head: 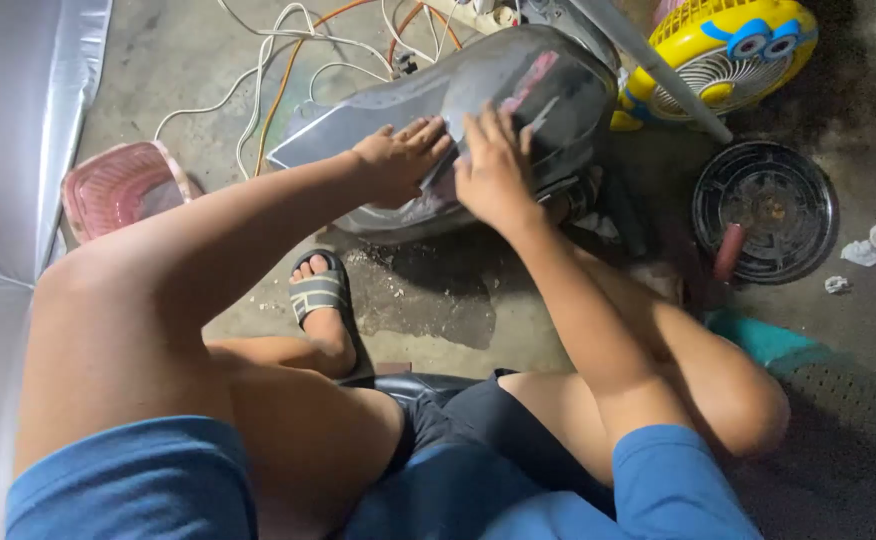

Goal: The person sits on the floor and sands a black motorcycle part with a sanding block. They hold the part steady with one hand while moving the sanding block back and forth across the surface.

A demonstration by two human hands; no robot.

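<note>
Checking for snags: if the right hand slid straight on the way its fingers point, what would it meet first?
Beyond the right hand, more of the glossy dark panel, then probably the grey metal bar; depth is unclear.

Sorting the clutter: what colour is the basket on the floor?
Pink, seen in the head view: the basket.

- Dim, warm light falls from above, brightest on the concrete floor (178, 50) at upper left.
- Glare streaks the glossy dark panel (518, 80).
- Deep shadow swallows the right edge and lower right corner.
- Detail is soft throughout, with wide-angle stretching near the borders.
</note>
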